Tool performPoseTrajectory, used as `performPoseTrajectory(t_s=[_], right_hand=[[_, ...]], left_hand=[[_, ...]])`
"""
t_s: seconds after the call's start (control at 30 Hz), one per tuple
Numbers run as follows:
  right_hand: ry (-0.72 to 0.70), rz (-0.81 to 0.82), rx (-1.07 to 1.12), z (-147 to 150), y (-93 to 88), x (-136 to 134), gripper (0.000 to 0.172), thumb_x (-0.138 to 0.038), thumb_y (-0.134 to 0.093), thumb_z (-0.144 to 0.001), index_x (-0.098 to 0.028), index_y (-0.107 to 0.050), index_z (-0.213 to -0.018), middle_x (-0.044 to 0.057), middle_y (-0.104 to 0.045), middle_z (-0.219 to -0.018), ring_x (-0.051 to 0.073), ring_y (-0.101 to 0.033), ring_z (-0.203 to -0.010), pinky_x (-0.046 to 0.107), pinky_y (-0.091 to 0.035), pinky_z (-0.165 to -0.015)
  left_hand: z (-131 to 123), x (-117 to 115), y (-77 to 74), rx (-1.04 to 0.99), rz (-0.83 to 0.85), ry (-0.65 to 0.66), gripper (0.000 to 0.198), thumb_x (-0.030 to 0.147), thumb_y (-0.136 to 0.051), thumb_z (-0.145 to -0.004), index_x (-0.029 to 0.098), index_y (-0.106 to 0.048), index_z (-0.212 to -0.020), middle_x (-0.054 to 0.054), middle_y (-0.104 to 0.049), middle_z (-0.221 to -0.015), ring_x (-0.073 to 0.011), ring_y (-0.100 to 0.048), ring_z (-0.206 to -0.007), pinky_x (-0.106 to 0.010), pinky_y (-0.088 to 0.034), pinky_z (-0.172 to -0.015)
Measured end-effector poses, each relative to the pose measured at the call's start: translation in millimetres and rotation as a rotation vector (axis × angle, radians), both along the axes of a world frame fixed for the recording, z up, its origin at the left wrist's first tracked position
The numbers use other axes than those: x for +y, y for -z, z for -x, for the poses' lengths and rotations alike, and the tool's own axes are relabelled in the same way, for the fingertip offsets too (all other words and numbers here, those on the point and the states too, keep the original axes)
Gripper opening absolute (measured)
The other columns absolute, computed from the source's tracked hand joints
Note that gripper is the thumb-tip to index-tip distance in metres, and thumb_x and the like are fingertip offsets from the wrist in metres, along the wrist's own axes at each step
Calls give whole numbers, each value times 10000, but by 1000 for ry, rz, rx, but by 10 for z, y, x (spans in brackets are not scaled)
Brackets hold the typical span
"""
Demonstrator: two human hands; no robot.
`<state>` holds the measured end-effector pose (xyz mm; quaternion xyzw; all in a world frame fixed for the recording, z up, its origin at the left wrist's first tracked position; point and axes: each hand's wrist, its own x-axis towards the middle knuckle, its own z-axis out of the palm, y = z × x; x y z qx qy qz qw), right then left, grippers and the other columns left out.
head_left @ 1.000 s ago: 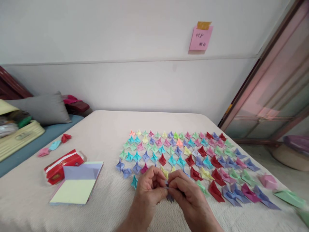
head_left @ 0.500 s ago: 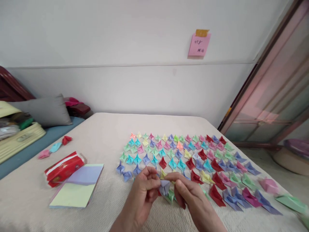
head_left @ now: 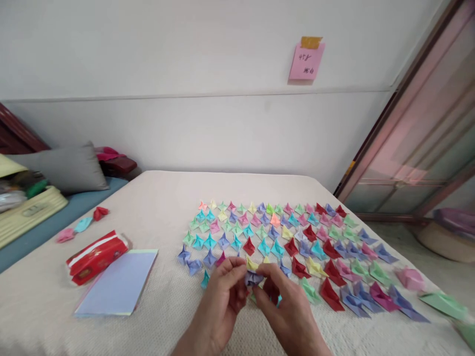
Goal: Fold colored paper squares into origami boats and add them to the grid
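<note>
A small purple folded paper (head_left: pixel 253 278) is held up in front of me between both hands. My left hand (head_left: pixel 227 287) pinches its left side with thumb and forefinger. From the right, my right hand (head_left: pixel 280 291) grips it with bent fingers, thumb underneath. Fingers cover parts of its edges, so its full shape is hidden. Just beyond and below my hands are rows of folded paper boats (head_left: pixel 278 249) in many colours, lying on the white cloth (head_left: pixel 174 195). A few of the boats are partly hidden behind my hands.
On the left lies a stack of coloured paper sheets (head_left: pixel 120 284), purple on top, with a red packet (head_left: pixel 97 257) touching its upper edge. Three crumpled coloured pieces (head_left: pixel 83 224) lie farther left. At the right edge are larger folded papers (head_left: pixel 443 304). A pink note (head_left: pixel 307 62) hangs on the wall.
The purple paper has been turned between my fingers, and my right hand has closed in on it. On the stack, the purple sheet now lies flat over the pale yellow one.
</note>
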<state>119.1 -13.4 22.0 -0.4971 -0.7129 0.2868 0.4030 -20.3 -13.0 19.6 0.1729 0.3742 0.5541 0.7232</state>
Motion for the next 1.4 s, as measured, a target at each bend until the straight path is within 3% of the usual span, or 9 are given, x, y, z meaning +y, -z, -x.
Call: performPoseTrajectory(t_s=[0.1, 0.23, 0.4, 0.5, 0.6, 0.73, 0.97, 1.2, 1.4], right_hand=[[40, 31, 44, -16, -24, 13, 51, -223, -511, -829, -231, -558, -845, -71, -473, -533, 140, -478, -473, 239, -373, -468], [77, 25, 18, -32, -25, 20, 73, -237, -501, -844, -226, -567, -873, -56, -515, -552, 143, -489, -485, 242, -381, -470], [67, -70, -22, -27, 27, 4, 67, -241, -527, -886, -229, -562, -942, -9, -656, -672, 157, -583, -542, 261, -460, -521], [31, -201, -30, -31, 52, 5, 105, -206, -537, -901, -236, -578, -992, 36, -703, -864, 187, -674, -730, 282, -524, -626], [34, -328, -19, -42, 54, 8, 128, -169, -537, -906, -241, -600, -990, 82, -672, -1083, 218, -674, -971, 310, -544, -772], [48, -368, 0, -40, 30, -2, 139, -129, -526, -905, -239, -606, -933, 63, -668, -1008, 193, -681, -925, 279, -542, -761], [67, -421, 6, -10, 33, -23, 151, -102, -520, -894, -234, -588, -918, 54, -689, -933, 182, -698, -841, 266, -549, -709], [93, -417, -21, -2, 25, -31, 139, -103, -503, -882, -235, -544, -870, 43, -681, -856, 183, -688, -783, 271, -536, -670], [44, -377, -53, 13, 25, -33, 173, -101, -466, -917, -226, -574, -867, 26, -640, -788, 163, -643, -701, 260, -508, -631]], left_hand=[[-4, -38, -82, 142, -150, 15, 160, 252, -661, -827, 167, -634, -959, 53, -504, -585, -67, -447, -509, -191, -302, -487], [-19, -66, -163, 372, -244, 35, 264, 152, -693, -694, 177, -629, -950, -13, -645, -789, -124, -551, -645, -214, -372, -534], [-52, -76, -149, 672, -326, -3, 97, 158, -624, -764, 168, -658, -854, -61, -692, -803, -189, -610, -713, -255, -431, -588], [-56, -84, -118, 782, -336, -47, 84, 179, -623, -791, 178, -675, -857, -52, -686, -766, -185, -598, -664, -255, -435, -568], [-56, -99, -104, 903, -377, -93, 105, 182, -650, -791, 201, -697, -883, -23, -663, -700, -167, -569, -606, -251, -446, -580], [-65, -128, -100, 1027, -461, -157, 138, 160, -675, -776, 223, -726, -887, -34, -704, -772, -165, -582, -626, -254, -459, -632], [-73, -132, -94, 875, -394, -160, 99, 264, -636, -843, 213, -702, -896, -30, -685, -754, -174, -593, -647, -246, -470, -612], [-48, -72, -171, 659, -239, -222, 112, 307, -624, -834, 198, -650, -824, 17, -582, -652, -124, -487, -555, -198, -391, -514], [-7, -61, -105, 655, -225, -218, 151, 349, -598, -868, 207, -649, -866, -11, -615, -775, -146, -515, -632, -216, -412, -580]])
